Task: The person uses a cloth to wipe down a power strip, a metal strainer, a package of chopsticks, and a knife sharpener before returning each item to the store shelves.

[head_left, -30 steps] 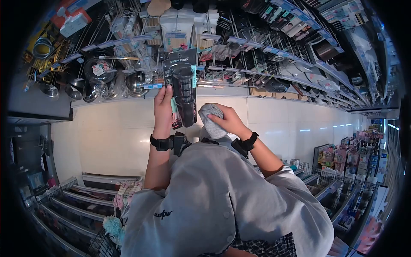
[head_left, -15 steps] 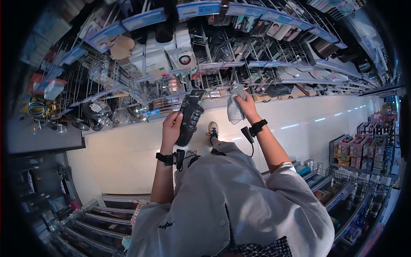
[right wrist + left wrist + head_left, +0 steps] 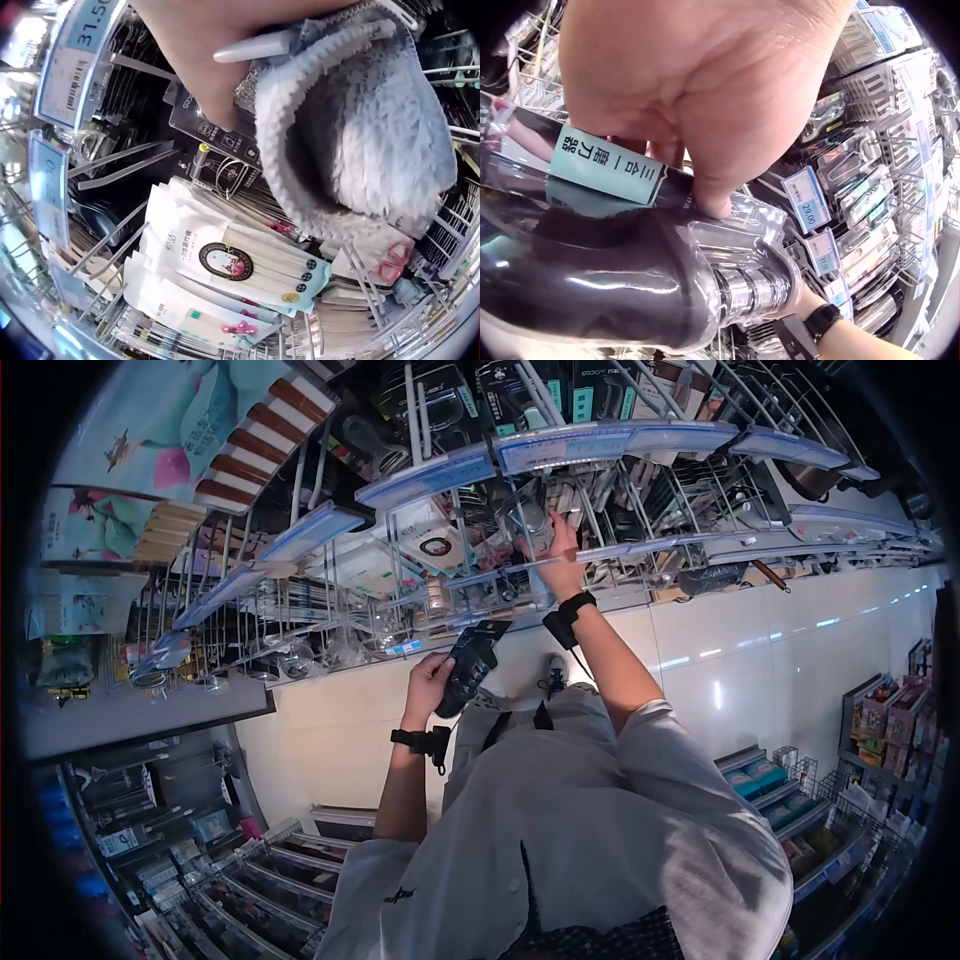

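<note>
My left hand [image 3: 430,685] grips a knife sharpener [image 3: 467,672] in clear plastic packaging on a dark card, out in front of the shelves. Close up in the left wrist view, the thumb presses beside the teal label of the knife sharpener [image 3: 592,262]. Reaching in among the hanging hooks, my right hand [image 3: 562,565] is up at the display. It holds a folded grey cloth [image 3: 382,127] in the right wrist view, with a fingertip overlapping a black package [image 3: 225,139] that hangs behind.
Price-tag rails [image 3: 570,448] and metal hooks with many packaged goods surround the right hand. White packs of chopsticks [image 3: 225,262] hang below it. Pale floor [image 3: 690,635] lies between this display and low racks [image 3: 250,880] behind the person.
The right hand has moved forward and up with the cloth into the shelf hooks. The knife sharpener has tilted and shifted right in the left hand. The person has stepped closer to the display.
</note>
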{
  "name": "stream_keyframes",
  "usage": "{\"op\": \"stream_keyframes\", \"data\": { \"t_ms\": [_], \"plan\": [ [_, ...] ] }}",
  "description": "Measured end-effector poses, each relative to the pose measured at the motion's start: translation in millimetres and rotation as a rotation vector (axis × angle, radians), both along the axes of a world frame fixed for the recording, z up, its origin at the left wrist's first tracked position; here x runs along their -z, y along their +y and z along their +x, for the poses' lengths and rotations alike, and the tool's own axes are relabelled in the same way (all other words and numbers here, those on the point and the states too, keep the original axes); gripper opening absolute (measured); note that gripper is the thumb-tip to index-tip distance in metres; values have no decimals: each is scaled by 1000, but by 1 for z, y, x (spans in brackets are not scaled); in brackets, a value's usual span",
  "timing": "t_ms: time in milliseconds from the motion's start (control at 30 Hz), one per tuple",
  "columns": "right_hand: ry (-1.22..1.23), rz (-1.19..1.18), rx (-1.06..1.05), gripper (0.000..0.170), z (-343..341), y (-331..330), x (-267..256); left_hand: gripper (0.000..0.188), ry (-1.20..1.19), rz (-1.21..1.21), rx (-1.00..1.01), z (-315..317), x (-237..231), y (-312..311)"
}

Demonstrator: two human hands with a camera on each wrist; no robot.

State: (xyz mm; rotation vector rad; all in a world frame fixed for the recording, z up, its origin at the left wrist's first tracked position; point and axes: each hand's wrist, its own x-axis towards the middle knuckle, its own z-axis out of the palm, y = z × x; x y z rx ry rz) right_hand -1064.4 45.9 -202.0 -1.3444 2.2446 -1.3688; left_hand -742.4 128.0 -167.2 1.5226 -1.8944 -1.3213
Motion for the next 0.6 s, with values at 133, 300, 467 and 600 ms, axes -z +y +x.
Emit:
{"op": "stream_keyframes", "data": {
  "t_ms": [133, 300, 467, 600],
  "plan": [
    [-59, -122, -89, 65, 0, -4, -15, 22, 61, 47, -54, 7, 21, -11],
    [-23, -74, -85, 63, -4, -10, -27, 18, 86, 34, -36, 7, 38, -35],
    [105, 76, -73, 59, -4, -8, -43, 17, 209, -58, 28, 1, 58, -61],
    [99, 147, -142, 59, -6, 1, -52, 18, 359, 197, 64, -12, 61, -82]
  ]
}}
